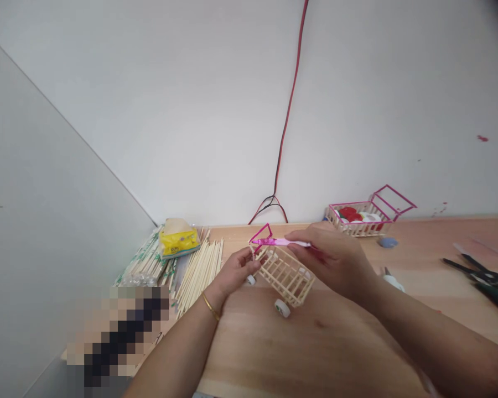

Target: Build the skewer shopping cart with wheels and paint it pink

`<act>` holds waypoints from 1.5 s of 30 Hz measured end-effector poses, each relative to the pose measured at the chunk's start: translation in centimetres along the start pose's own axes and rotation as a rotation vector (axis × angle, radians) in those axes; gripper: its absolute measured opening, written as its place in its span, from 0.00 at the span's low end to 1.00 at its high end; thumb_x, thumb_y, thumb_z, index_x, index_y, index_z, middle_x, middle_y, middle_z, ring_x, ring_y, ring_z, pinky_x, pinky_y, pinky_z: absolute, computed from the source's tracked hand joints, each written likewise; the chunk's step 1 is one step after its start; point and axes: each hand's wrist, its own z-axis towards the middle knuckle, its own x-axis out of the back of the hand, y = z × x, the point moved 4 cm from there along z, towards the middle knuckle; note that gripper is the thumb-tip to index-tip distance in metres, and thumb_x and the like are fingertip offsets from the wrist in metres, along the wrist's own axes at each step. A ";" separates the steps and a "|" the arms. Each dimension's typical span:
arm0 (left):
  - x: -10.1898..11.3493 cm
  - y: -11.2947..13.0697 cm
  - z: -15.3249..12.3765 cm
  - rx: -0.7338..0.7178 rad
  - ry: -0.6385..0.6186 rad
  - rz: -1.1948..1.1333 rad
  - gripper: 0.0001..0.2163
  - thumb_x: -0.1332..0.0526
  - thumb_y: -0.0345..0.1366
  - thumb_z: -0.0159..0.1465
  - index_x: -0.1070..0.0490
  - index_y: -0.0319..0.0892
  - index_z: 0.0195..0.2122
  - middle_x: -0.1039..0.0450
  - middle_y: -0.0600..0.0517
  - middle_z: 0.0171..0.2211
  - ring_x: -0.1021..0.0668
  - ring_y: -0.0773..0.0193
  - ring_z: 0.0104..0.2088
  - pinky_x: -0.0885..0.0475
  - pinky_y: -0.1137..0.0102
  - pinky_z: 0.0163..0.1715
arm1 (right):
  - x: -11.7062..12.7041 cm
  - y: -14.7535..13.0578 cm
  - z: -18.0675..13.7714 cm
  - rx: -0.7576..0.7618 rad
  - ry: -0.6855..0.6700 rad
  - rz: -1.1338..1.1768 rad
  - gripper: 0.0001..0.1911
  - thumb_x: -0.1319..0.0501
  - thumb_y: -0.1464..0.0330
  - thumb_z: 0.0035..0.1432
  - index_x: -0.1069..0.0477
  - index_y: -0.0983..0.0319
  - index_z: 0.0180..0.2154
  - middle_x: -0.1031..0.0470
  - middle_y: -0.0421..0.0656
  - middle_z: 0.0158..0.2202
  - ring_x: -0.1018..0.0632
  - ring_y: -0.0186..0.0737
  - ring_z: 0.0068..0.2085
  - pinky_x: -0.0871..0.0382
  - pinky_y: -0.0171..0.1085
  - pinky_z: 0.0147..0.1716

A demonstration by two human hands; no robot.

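Note:
A small cart built of pale wooden sticks [285,275], with white wheels and a pink triangular handle frame, stands tilted on the wooden table [315,342]. My left hand [235,271] pinches its near left edge, fingers closed on the sticks. My right hand [336,258] is closed round a pink pen [280,242], whose tip touches the pink frame at the cart's top.
Loose bamboo sticks [197,271] and wrapped stick bundles [145,265] lie at the left with a yellow packet [178,239]. A second stick cart [367,214] with red and white caps stands by the wall. Dark pliers [481,275] lie at the right. A red-black cable [284,127] hangs down the wall.

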 end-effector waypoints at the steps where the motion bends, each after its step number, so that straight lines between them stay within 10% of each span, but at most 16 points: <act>1: 0.0 0.0 0.0 0.000 0.005 0.002 0.25 0.32 0.51 0.55 0.26 0.40 0.49 0.24 0.45 0.45 0.24 0.57 0.44 0.33 0.65 0.47 | 0.0 0.0 0.0 -0.003 0.005 -0.003 0.05 0.40 0.69 0.63 0.25 0.60 0.39 0.20 0.42 0.31 0.22 0.38 0.31 0.33 0.39 0.34; 45: 0.1 -0.1 -0.1 0.021 0.033 0.021 0.25 0.31 0.52 0.54 0.26 0.39 0.47 0.23 0.45 0.45 0.24 0.56 0.46 0.34 0.65 0.49 | 0.3 0.6 0.0 -0.059 0.040 -0.029 0.06 0.40 0.68 0.62 0.24 0.59 0.39 0.19 0.42 0.31 0.21 0.39 0.32 0.30 0.40 0.33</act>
